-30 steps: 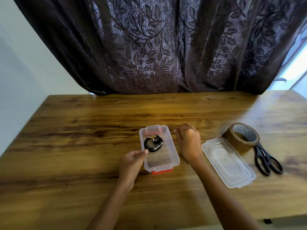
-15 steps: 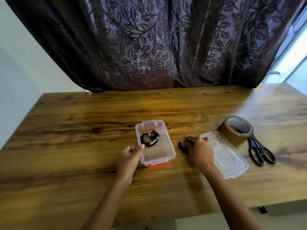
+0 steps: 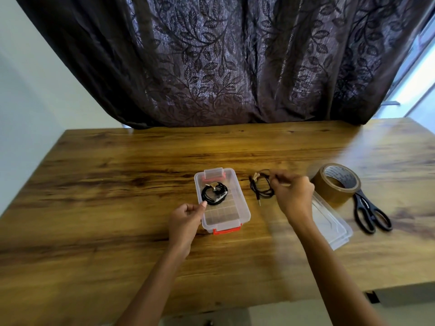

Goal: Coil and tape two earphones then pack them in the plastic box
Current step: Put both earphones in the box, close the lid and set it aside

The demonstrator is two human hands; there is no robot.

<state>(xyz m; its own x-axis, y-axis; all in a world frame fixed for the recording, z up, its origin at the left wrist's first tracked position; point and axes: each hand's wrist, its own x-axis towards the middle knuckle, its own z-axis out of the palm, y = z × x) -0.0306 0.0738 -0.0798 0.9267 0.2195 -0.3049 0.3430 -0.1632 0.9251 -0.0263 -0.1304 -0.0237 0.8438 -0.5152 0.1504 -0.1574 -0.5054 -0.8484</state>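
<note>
A clear plastic box (image 3: pixel 237 198) with red latches stands open on the wooden table. One coiled black earphone (image 3: pixel 214 193) lies in its far half. My left hand (image 3: pixel 186 220) grips the box's near left rim with thumb and curled fingers. My right hand (image 3: pixel 292 196) pinches a second coiled black earphone (image 3: pixel 261 188), taped with a bit of brown tape, and holds it just right of the box, its jack hanging down. The box's clear lid (image 3: pixel 334 222) lies to the right, partly hidden by my right hand and wrist.
A roll of brown packing tape (image 3: pixel 336 184) stands at the right, with black scissors (image 3: pixel 372 214) beside it. A dark leaf-patterned curtain (image 3: pixel 223 60) hangs behind the table's far edge. The table's near edge runs below my forearms.
My right hand picked the second coiled earphone up from beside the lid and carried it up and left toward the box. My left hand stayed on the box's rim.
</note>
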